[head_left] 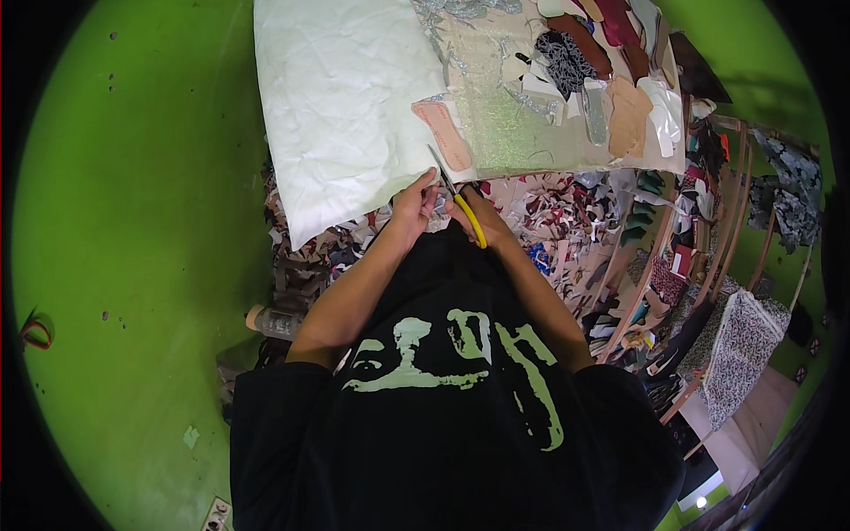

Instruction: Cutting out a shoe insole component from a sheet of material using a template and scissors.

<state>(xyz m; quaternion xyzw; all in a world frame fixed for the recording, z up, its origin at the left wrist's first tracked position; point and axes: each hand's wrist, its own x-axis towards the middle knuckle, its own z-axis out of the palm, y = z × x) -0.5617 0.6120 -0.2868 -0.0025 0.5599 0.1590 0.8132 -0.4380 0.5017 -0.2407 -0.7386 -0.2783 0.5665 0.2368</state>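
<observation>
White sheet material (350, 106) spreads over the left part of the work table, its near edge hanging over the front. My left hand (413, 202) is closed on that near edge, fingers pinched around the material. Just to its right, my right hand (485, 215) grips a pair of scissors (472, 223) with yellow handles. Their blades point away from me and lie at the white sheet's edge. Beyond the blades rests a pinkish, sole-shaped template (443, 135) on the sheet's right margin.
Leather and fabric scraps (629, 115) lie on the table's right side. Offcuts (567, 221) heap up below the table front. A wooden rack (708, 239) with hanging materials stands at right, a bottle (274, 322) by my left elbow, a green wall (142, 195) at left.
</observation>
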